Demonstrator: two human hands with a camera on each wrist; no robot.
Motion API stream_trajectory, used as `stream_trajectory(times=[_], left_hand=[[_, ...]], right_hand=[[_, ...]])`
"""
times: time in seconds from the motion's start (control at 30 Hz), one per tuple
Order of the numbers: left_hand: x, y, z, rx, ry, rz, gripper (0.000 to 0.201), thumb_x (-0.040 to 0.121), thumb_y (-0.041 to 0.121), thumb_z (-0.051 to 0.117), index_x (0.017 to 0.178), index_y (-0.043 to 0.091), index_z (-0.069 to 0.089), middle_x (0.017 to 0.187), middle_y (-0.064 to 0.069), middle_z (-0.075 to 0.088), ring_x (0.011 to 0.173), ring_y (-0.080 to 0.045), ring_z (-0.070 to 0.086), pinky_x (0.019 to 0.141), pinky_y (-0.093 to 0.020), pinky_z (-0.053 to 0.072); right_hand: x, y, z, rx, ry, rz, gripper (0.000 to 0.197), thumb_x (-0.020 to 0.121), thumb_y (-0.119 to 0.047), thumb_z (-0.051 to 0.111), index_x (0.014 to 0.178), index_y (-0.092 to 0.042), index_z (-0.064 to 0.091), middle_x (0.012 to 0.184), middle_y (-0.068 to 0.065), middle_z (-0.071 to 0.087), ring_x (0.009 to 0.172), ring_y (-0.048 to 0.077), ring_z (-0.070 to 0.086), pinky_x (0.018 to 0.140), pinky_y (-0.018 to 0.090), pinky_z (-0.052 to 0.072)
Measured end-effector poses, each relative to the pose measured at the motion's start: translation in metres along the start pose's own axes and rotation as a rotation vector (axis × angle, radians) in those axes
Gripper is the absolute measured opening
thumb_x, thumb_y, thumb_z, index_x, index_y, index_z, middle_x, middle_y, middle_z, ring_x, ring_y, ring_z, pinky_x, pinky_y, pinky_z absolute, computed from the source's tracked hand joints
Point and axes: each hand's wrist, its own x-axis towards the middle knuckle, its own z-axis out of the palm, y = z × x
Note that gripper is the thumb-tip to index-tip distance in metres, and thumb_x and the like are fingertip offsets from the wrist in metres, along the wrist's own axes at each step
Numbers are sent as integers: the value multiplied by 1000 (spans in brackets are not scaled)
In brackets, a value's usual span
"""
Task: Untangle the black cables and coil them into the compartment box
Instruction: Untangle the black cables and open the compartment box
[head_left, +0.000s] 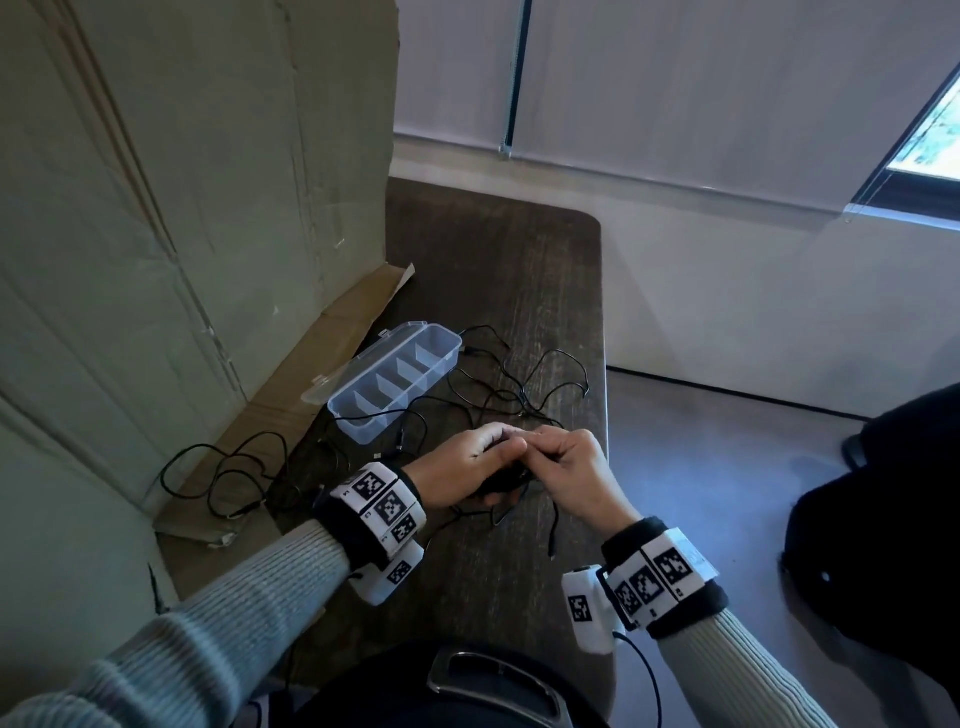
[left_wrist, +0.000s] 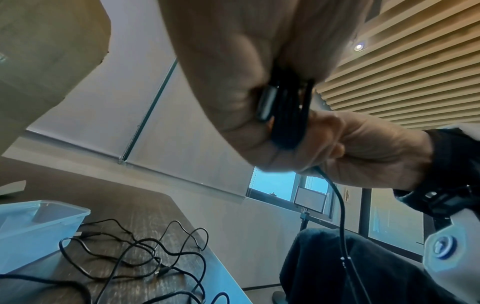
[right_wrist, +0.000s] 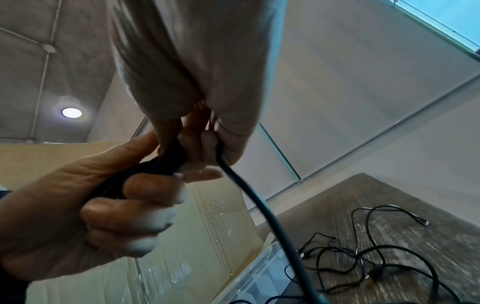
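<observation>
My left hand (head_left: 470, 460) grips a small coil of black cable (head_left: 501, 480) above the dark wooden table (head_left: 493, 270); in the left wrist view the coil (left_wrist: 287, 115) sits in my left hand (left_wrist: 233, 102). My right hand (head_left: 569, 465) pinches the free strand of the same cable beside the coil, and its loose tail (head_left: 555, 525) hangs down to the table. From the right wrist, the strand (right_wrist: 259, 201) drops from my right hand (right_wrist: 228, 127). The clear compartment box (head_left: 397, 382) stands open behind the hands, its compartments bare. More tangled black cables (head_left: 519, 389) lie by the box.
A large cardboard sheet (head_left: 182, 208) leans at the left, with another black cable (head_left: 228, 478) lying on its folded flap. The table's right edge (head_left: 605, 395) runs close to my right hand. A dark object (head_left: 878, 519) stands on the floor at the right.
</observation>
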Motion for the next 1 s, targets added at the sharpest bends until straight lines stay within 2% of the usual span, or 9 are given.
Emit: stream_trajectory(times=[0.1,0.2,0.3,0.43,0.57,0.67,0.77,0.9,1.0], left_hand=[[2,-2,-6,248,30,25,32,96,48,42,107,21,54,89,11,62,82,-2,58,77,-26,45],[-4,3,-7,247,-8,10,28,100,38,39,100,14,53,79,3,63,67,-8,58,62,-20,43],[-8,5,-10,314,51,29,26,101,33,39,96,11,52,72,-1,62,64,-14,60,59,-21,44],[-12,8,-14,258,69,64,24,102,29,37,94,10,51,67,5,58,60,-6,57,58,-20,44],[-16,13,-12,-4,80,49,21,103,20,35,89,10,47,59,5,49,45,0,44,46,-14,34],[-13,10,-13,-192,142,51,23,103,17,31,89,6,44,61,-2,42,45,-7,35,44,-17,28],[-6,2,-11,-165,274,-21,25,103,20,33,88,9,48,65,-4,47,53,-9,42,49,-19,36],[0,-7,-9,61,392,-102,28,102,28,35,95,10,55,76,-2,61,65,-7,58,64,-27,53],[1,-14,-11,276,411,-98,29,102,29,36,98,11,58,84,-8,68,75,-12,67,73,-35,58]], right_hand=[[3,-2,-7,41,126,15,13,88,-12,68,93,-17,78,76,-15,69,77,3,66,74,20,52],[7,1,-15,62,199,25,11,87,-12,69,94,-10,78,70,-17,67,69,-2,61,69,16,48],[6,-2,-14,128,182,63,13,88,-13,68,96,-8,77,78,-6,71,67,-2,61,67,19,48],[4,-12,-11,561,46,291,30,97,-22,54,91,-2,76,86,14,73,71,12,67,66,22,52],[1,-1,-7,712,-40,393,33,101,-19,44,98,-2,73,83,15,57,59,12,45,53,20,37],[-6,0,3,556,-113,350,25,101,-8,44,103,-10,69,65,3,55,50,5,43,46,12,35],[-9,-3,11,267,-157,302,26,102,-9,42,117,-9,63,56,-3,53,43,0,40,46,12,33],[-10,-15,12,-240,-320,151,18,100,-11,43,107,-11,60,71,-12,60,59,0,54,57,14,38],[-11,-19,13,-507,-363,98,17,99,-10,42,99,-5,58,86,1,65,74,17,58,61,21,38]])
